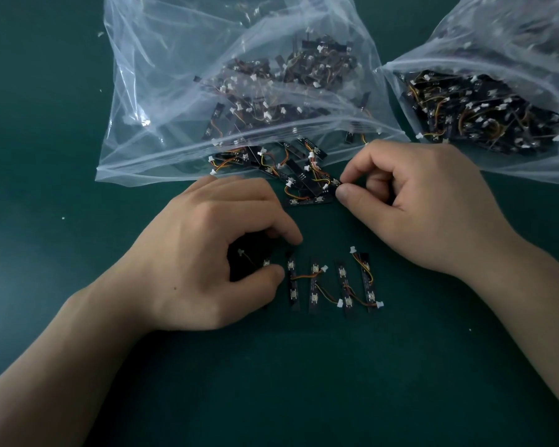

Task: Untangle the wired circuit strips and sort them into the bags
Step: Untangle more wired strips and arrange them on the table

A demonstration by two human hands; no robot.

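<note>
Dark green worktop (78, 398) filling the whole view, seen from above. Toward the far edge, left of centre, large clear plastic bag (162, 91) lying flat with its mouth facing the near edge, loosely filled with black circuit strips trailing orange and yellow wires and white plugs. At the far right corner, second clear bag (504, 30), packed more densely with the same parts. Spilling from the first bag's mouth, tangle of strips (291, 169), wires crossed over one another. Right hand (426, 208) just beside the tangle, thumb and forefinger clamped on the end of a single strip (333, 183) at the tangle's right side (rest of that strip lost among the others). Closer to the near edge, row of four strips (315, 285) laid side by side, wires and white plugs lying across the gaps. Left hand (207, 246) at the row's left end, curled fingers and thumb closed around a fifth strip (259, 264) in the hand's shadow, thumb tip touching it.
</note>
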